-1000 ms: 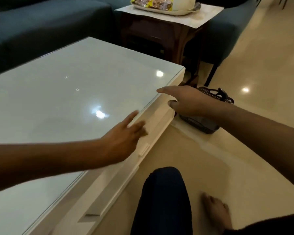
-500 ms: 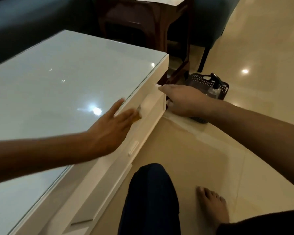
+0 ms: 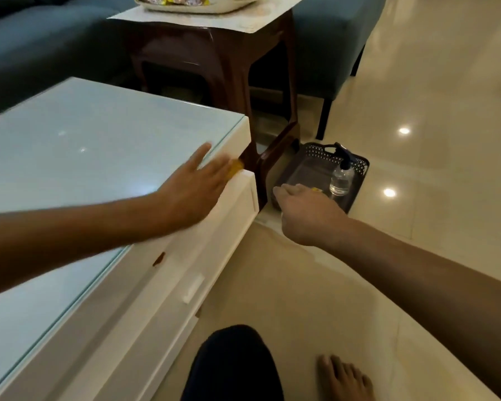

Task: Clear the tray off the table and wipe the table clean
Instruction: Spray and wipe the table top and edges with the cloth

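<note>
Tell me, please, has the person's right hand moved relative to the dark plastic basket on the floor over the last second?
Yes. The right hand has dropped from beside the white glass-topped table's edge down to the dark plastic basket's near rim, fingers curled.

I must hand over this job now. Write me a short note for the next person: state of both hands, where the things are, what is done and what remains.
Left hand: open, fingers straight, lying flat at the corner of the white table; something yellow shows under the fingertips, what it is I cannot tell.
Right hand: fingers curled, down at the dark basket on the floor; whether it grips anything is not visible.
Things: the basket holds a clear pump bottle. The tray with packets sits on the brown side table.
Done: tray is off the white table.
Left: wipe the glass top, plus the brown mark on its front edge.
</note>
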